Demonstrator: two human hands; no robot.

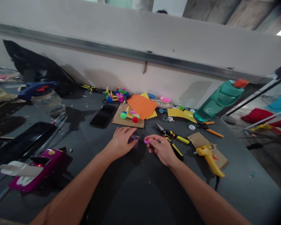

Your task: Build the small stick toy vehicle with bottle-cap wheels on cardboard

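My left hand [122, 141] is over the dark table, its thumb apart from the fingers, beside a small clear plastic piece [135, 140] that lies at the thumb. Whether it grips that piece is hard to see. My right hand [161, 149] is closed on a small purple piece [147, 141], which shows at the fingertips; a bit of green shows by the fingers. Behind my hands, a small wheeled model [130, 116] with green and red wheels sits on cardboard [119, 118]. Scissors [172, 134] and yellow-handled pliers [176, 150] lie right of my right hand.
A phone [103, 116] and orange paper [142, 106] lie toward the back. At the right are a yellow glue gun [209, 157] on cardboard and a teal bottle [217, 101]. A purple power strip [41, 173] and a clear container [49, 101] stand left.
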